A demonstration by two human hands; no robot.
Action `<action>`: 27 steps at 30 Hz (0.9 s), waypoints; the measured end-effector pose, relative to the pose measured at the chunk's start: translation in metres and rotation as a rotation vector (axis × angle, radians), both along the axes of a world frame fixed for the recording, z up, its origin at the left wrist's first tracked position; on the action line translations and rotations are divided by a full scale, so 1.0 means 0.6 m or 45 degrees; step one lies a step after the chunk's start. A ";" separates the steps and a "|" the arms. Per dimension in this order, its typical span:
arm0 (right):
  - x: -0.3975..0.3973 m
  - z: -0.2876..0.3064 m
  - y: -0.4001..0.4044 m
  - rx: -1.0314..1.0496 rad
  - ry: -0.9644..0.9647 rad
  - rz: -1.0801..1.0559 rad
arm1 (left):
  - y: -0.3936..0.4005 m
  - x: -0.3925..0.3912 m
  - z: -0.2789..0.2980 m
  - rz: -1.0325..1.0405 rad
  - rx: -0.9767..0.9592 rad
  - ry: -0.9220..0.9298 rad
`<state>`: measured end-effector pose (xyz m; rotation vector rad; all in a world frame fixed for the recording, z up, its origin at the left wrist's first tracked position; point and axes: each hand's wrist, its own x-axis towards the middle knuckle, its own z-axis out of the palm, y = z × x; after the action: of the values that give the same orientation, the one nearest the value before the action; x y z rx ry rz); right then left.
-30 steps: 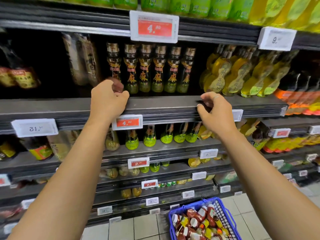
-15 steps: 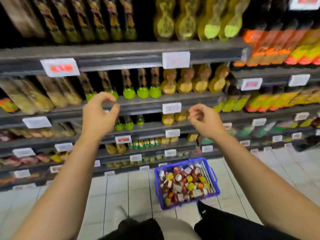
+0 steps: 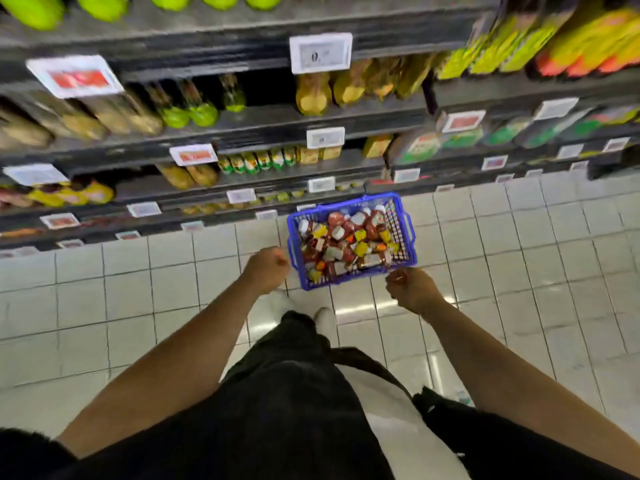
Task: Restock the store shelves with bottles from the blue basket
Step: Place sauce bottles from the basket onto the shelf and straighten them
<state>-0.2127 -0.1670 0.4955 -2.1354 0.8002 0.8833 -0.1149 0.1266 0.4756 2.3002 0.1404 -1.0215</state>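
Note:
The blue basket (image 3: 350, 201) stands on the tiled floor in front of the lowest shelves and is full of several small bottles (image 3: 346, 244) with red contents, white caps and yellow labels. My left hand (image 3: 266, 268) hovers just left of the basket's near left corner, fingers curled, holding nothing. My right hand (image 3: 410, 289) hangs at the basket's near right corner, also curled and empty. Neither hand touches the basket or a bottle.
Dark shelves (image 3: 263, 124) with price tags run across the top, stocked with green-capped and yellow bottles. A white tiled floor (image 3: 519, 254) spreads around the basket. My legs and white shoes (image 3: 281, 301) stand just behind the basket.
Both hands came off the shelf edge and dropped to the basket. My view tilted from the shelves down to the floor. The left hand's fingers curled in.

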 end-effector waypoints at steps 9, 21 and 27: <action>-0.004 -0.076 -0.078 0.056 0.168 -0.166 | -0.081 -0.029 -0.103 0.037 0.095 0.306; 0.072 -0.334 -0.272 0.139 0.305 -0.060 | -0.207 -0.051 -0.325 0.351 0.314 0.355; 0.127 -0.544 -0.348 -0.153 0.130 0.008 | -0.207 -0.041 -0.518 0.560 0.402 0.328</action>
<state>-0.1365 -0.3757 0.1690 -2.2115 0.9192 0.9765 -0.1392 0.0026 0.1647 2.2441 0.9271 -1.1109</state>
